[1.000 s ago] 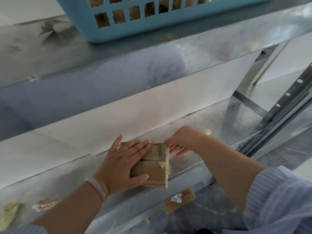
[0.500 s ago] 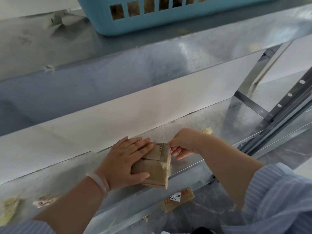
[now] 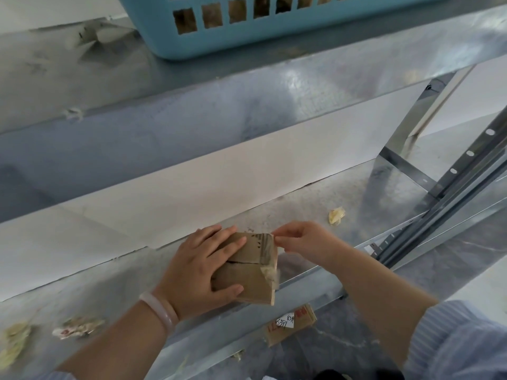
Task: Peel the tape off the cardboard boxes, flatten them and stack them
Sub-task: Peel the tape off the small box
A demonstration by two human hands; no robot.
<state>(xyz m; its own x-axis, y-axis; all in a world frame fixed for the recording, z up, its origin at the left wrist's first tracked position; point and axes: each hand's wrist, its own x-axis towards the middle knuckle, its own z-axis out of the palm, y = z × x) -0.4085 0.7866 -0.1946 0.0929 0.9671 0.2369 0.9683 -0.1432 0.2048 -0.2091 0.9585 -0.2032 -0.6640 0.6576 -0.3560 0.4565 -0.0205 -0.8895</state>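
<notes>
A small cardboard box (image 3: 248, 281) sits on the metal shelf (image 3: 389, 187) at centre. The left hand (image 3: 197, 270) presses flat on its top, fingers straight and spread, thumb on the near side. At the box's 1 o'clock corner the right hand (image 3: 304, 239) pinches the clear tape (image 3: 266, 249). A tape wad (image 3: 337, 215) lies at 2 o'clock, a blue basket (image 3: 247, 37) at 12 o'clock on the upper shelf

Metal shelf (image 3: 384, 193) bears a cardboard box (image 3: 252, 272) and crumpled tape scraps (image 3: 336, 215).
</notes>
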